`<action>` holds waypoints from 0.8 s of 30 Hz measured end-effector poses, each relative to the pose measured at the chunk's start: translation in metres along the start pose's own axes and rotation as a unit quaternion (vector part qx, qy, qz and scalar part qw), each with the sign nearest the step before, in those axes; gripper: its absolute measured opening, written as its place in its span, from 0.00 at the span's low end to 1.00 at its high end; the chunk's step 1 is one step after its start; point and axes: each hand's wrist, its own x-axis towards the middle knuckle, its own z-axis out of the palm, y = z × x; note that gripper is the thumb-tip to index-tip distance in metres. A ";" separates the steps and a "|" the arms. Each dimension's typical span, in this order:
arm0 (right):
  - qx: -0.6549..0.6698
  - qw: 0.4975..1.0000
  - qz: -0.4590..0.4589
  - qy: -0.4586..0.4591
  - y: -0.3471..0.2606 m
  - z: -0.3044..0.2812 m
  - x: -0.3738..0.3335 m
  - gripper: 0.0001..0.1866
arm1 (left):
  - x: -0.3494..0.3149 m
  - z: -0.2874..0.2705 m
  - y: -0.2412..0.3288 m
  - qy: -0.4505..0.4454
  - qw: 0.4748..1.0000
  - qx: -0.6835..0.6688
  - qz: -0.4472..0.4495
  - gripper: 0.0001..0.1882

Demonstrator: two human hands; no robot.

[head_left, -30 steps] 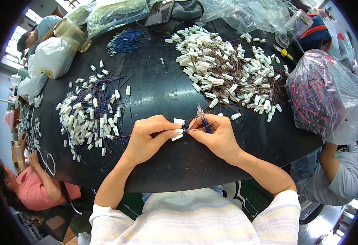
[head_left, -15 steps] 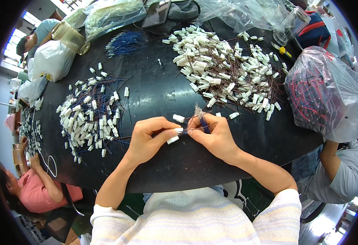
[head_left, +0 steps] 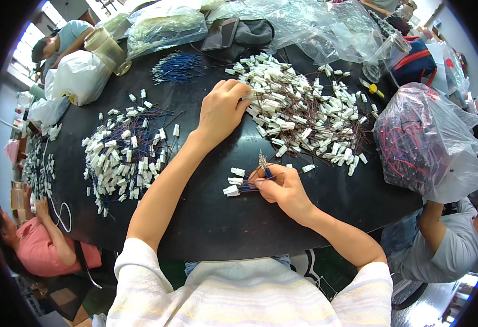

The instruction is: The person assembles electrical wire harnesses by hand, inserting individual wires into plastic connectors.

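Observation:
My left hand [head_left: 222,108] reaches out to the left edge of a big pile of white plastic connectors on brown wires [head_left: 282,98]. Its fingers are bent together, the tips closed on a connector at the pile's edge, partly hidden by the hand. Nearer to me, my right hand [head_left: 282,188] grips a small bundle of wires. Bare metal terminals and a blue part [head_left: 264,166] stick up from its fingers. On the bundle's left, several white connectors [head_left: 234,181] stick out over the black table.
A second connector pile with blue wires [head_left: 122,152] lies left on the black table [head_left: 206,229]. Behind it is a heap of blue wires [head_left: 176,66]. Yellow cutters [head_left: 372,87] and a clear bag of red-wired parts [head_left: 413,141] lie right. People sit at both sides.
My left hand has let go of the connectors by my right hand and moved away to the far pile. My right hand stays nearly in place, still gripping the wires.

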 end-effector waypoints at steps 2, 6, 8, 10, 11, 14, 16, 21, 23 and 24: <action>0.167 0.985 0.030 -0.039 0.002 -0.001 0.001 0.08 | -0.005 -0.002 -0.005 0.020 1.000 0.003 0.003 0.06; 0.164 0.984 0.051 -0.040 -0.005 -0.006 0.000 0.11 | -0.035 -0.027 0.018 -0.041 0.974 -0.104 -0.199 0.04; 0.157 0.985 0.050 -0.049 -0.002 -0.006 0.002 0.11 | -0.058 -0.039 0.028 -0.046 0.931 -0.228 -0.281 0.01; 0.145 0.986 0.054 -0.058 -0.002 -0.008 0.002 0.12 | -0.070 -0.049 0.040 -0.067 0.889 -0.292 -0.346 0.02; 0.145 0.986 0.057 -0.060 -0.003 -0.008 0.002 0.12 | -0.074 -0.050 0.042 -0.075 0.851 -0.355 -0.379 0.03; 0.103 0.990 0.058 -0.078 -0.008 -0.008 0.003 0.12 | -0.084 -0.058 0.049 -0.081 0.795 -0.443 -0.407 0.05; 0.093 0.991 0.061 -0.081 -0.008 -0.007 0.005 0.12 | -0.089 -0.058 0.051 -0.090 0.764 -0.496 -0.402 0.06; 0.088 0.990 0.066 -0.087 -0.005 -0.008 0.005 0.12 | -0.091 -0.060 0.057 -0.110 0.765 -0.501 -0.389 0.06; 0.066 0.993 0.047 -0.085 -0.007 -0.007 0.004 0.12 | -0.093 -0.061 0.055 -0.114 0.778 -0.496 -0.370 0.06; 0.065 0.993 0.048 -0.085 -0.007 -0.007 0.005 0.12 | -0.094 -0.060 0.053 -0.115 0.781 -0.494 -0.364 0.06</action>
